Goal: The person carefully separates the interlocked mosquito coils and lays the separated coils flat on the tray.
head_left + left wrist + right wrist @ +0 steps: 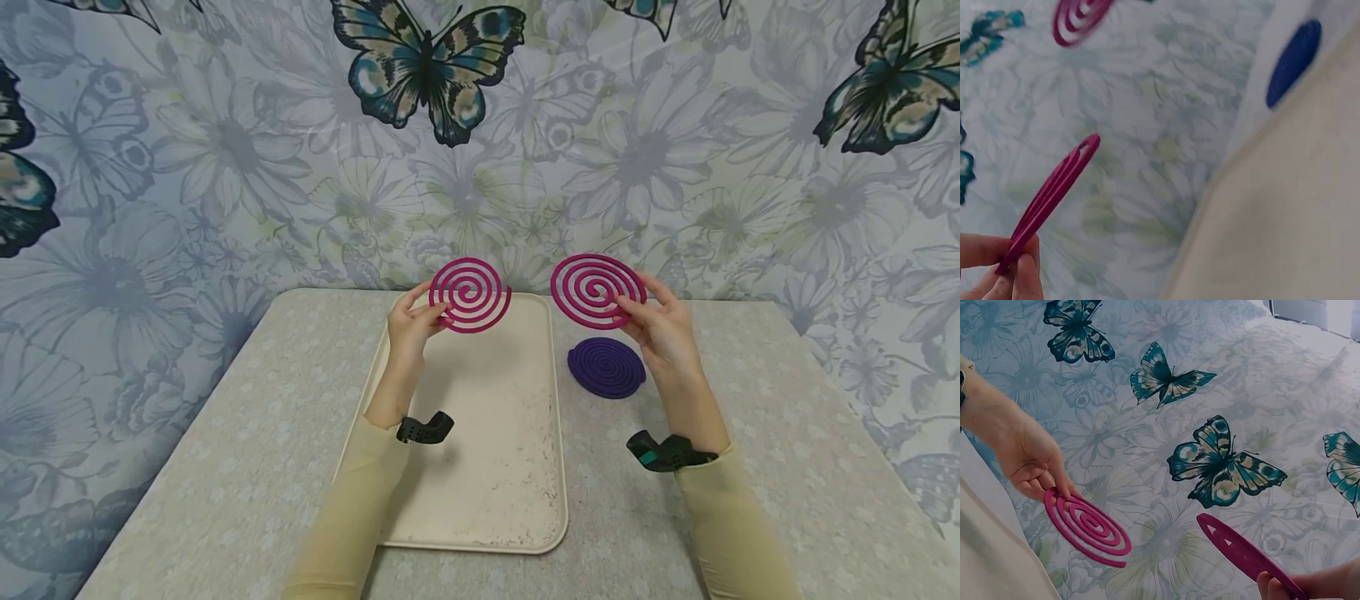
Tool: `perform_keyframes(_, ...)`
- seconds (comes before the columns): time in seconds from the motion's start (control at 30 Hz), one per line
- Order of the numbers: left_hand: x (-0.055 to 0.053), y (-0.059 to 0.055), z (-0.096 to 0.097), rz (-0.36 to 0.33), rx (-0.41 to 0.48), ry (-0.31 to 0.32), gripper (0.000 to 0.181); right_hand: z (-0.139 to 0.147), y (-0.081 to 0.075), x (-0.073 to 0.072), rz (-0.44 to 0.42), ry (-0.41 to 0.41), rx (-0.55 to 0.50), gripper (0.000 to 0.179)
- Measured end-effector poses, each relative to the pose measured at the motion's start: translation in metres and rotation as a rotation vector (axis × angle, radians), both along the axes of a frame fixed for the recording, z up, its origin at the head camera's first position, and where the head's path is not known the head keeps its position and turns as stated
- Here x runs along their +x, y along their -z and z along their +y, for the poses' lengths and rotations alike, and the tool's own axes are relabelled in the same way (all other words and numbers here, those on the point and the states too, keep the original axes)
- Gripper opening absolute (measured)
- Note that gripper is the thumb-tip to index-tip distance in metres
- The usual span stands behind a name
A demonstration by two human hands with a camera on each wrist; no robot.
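Observation:
My left hand (412,327) pinches a magenta spiral disc (470,293) by its lower left edge and holds it up above the far end of the tray. Between the thumb and fingers of my right hand (663,327) is a second magenta spiral (592,290), gripped at its right edge. The two spirals are held apart at about the same height, their coils facing the head camera. In the left wrist view the left-hand spiral (1054,200) appears nearly edge-on; the right wrist view shows the right-hand spiral (1241,553) edge-on too.
A dark purple spiral disc (606,367) lies on the table right of the cream tray (487,467), below my right hand. The tray lies under my left forearm. A patterned cloth covers the table (225,467); a butterfly-print curtain (465,200) hangs behind it.

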State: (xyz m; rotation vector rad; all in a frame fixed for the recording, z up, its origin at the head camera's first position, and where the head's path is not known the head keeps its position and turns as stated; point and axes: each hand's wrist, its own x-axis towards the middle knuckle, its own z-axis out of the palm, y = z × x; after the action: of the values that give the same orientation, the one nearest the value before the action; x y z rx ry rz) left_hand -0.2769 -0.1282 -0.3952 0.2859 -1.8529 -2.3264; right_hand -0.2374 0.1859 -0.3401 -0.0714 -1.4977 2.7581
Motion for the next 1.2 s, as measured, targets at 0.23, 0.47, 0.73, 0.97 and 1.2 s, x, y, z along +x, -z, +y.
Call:
perform_keyframes(0.23, -0.024, 0.045, -0.015, -0.066, -0.05, -0.077, 0.044, -0.005, 0.002, -0.002, -0.019, -0.005, 0.061, 0.067)
perform_keyframes(0.47, -0.034, 0.077, -0.037, -0.112, -0.302, -0.206, 0.042, -0.017, 0.01, -0.006, -0.056, -0.01, 0.165, 0.061)
perform_keyframes(0.73, -0.028, 0.082, -0.048, -0.06, -0.6, -0.258, 0.036, -0.03, 0.026, -0.013, -0.08, -0.011, 0.248, 0.061)
perform_keyframes(0.97, -0.025, 0.086, -0.051, -0.06, -0.611, -0.262, 0.036, -0.044, 0.054, -0.025, -0.106, -0.024, 0.313, 0.059)
perform_keyframes(1.2, -0.027, 0.087, -0.049, -0.007, -0.581, -0.294, 0.034, -0.062, 0.086, -0.048, -0.163, -0.003, 0.405, 0.057)
